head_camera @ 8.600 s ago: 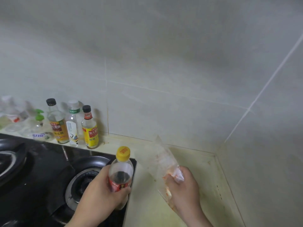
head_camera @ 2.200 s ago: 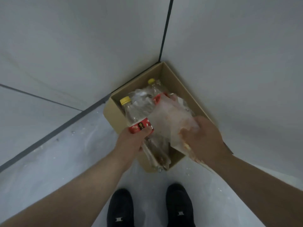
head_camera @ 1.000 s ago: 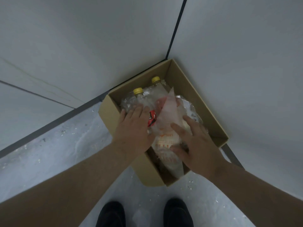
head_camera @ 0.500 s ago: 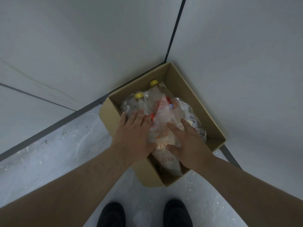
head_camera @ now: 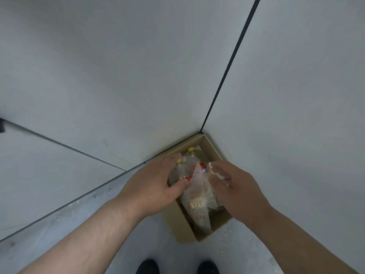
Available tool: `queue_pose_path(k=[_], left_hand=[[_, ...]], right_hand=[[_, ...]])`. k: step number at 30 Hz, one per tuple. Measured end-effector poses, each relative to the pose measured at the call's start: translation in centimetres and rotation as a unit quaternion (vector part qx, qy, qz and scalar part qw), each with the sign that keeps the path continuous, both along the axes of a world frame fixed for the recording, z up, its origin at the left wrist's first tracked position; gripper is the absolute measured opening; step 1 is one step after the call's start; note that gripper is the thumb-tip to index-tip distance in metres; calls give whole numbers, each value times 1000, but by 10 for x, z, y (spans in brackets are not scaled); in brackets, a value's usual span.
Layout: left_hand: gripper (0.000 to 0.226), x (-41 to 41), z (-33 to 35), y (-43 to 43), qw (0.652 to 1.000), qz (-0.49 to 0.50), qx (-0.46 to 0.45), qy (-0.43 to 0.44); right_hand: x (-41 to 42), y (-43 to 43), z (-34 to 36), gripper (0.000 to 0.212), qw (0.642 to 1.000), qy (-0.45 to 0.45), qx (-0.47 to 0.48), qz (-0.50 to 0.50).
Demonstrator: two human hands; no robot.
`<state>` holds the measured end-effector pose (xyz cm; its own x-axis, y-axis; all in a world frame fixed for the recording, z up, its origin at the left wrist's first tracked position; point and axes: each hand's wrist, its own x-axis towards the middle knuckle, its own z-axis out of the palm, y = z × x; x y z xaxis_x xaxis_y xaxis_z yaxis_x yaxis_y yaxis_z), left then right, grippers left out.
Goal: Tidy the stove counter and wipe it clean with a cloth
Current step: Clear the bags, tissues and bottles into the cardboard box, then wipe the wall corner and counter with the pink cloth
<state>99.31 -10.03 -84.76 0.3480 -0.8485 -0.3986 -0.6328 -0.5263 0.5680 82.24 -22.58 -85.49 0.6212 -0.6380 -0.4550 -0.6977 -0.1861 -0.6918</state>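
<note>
Floor-corner cardboard box [head_camera: 184,227]: unreadable red-printed bag [head_camera: 197,204]

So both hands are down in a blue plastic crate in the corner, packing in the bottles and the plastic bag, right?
Not quite: the head view shows a brown cardboard box, not a blue plastic crate. The rest holds: it sits in the corner, and the left hand and right hand are in it, on the yellow-capped bottles and the plastic bag.
</note>
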Motion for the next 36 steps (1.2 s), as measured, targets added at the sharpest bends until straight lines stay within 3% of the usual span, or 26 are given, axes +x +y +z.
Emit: queue_pose_path(k=[3,8,12,16,20,27,36], left_hand=[[77,8,62,10,999,26,1,-22],[69,18,163,31,994,97,-6,-45],[58,8,237,48,986,161,-35,9],[55,-5,310,61,979,195,-53,8],[45,-22,380,74,973,216,-74,10],[51,-42,476,86,956,269,-114,11],[49,-55,531,97,921,342,-185,29]], right_hand=[[8,0,61,17,1000,-16,-22,-1],[17,2,165,23,996,-12,-82,30],[12,6,240,33,997,-11,-68,42],[4,8,314,35,997,-55,-50,-21],[-4,15,387,22,990,-127,-30,-58],[-23,20,474,24,982,-182,18,-46],[-44,-2,541,28,984,-176,-25,22]])
